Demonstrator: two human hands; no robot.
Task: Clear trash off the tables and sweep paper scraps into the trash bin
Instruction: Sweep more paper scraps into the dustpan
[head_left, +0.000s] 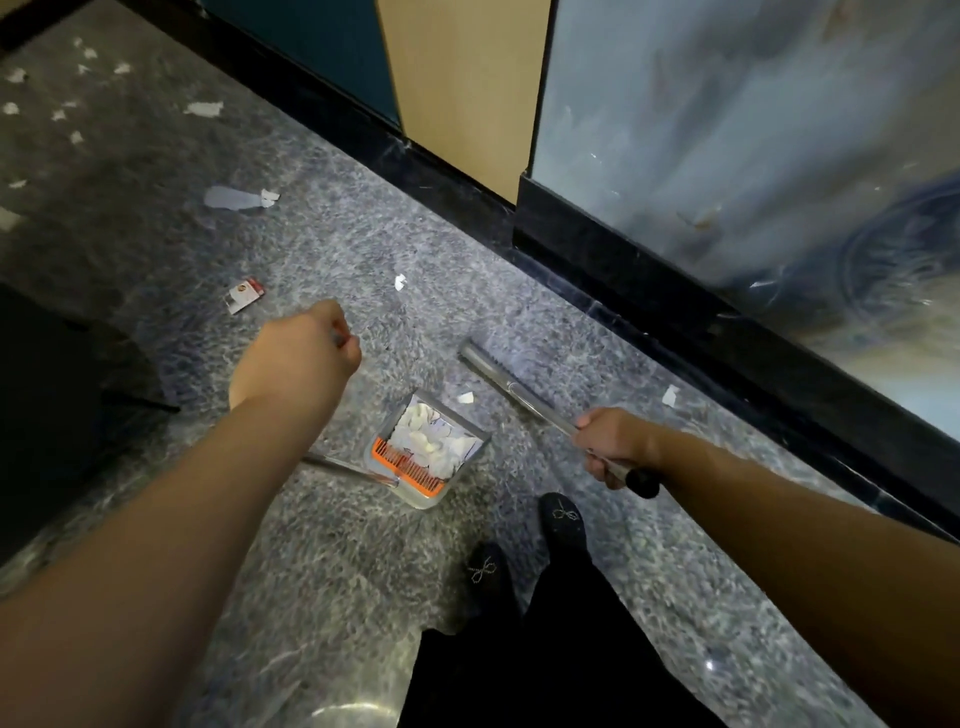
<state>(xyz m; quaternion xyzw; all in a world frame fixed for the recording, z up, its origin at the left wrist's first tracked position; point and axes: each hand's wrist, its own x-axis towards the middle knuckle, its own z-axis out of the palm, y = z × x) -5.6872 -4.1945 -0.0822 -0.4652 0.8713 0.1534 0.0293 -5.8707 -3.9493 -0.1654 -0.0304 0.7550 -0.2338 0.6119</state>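
Observation:
A clear dustpan (480, 434) with an orange comb edge stands on the grey speckled floor and holds white paper scraps (426, 441). Its thin handle (348, 467) runs left under my left forearm. My left hand (301, 358) is curled, with a grey bit of the handle showing between its fingers. My right hand (613, 444) grips a metal broom pole (511, 387) near its black end cap; the pole's far end touches the floor beyond the dustpan. Loose scraps lie by the pan (465, 397), near the wall (670, 395) and further out (400, 282).
A red-and-white wrapper (244, 296), a grey torn piece (239, 198) and several small scraps (62, 111) litter the floor to the upper left. A black skirting (649, 291) and wall panels run along the right. Dark furniture (57, 405) stands at the left. My feet (561, 517) are below the dustpan.

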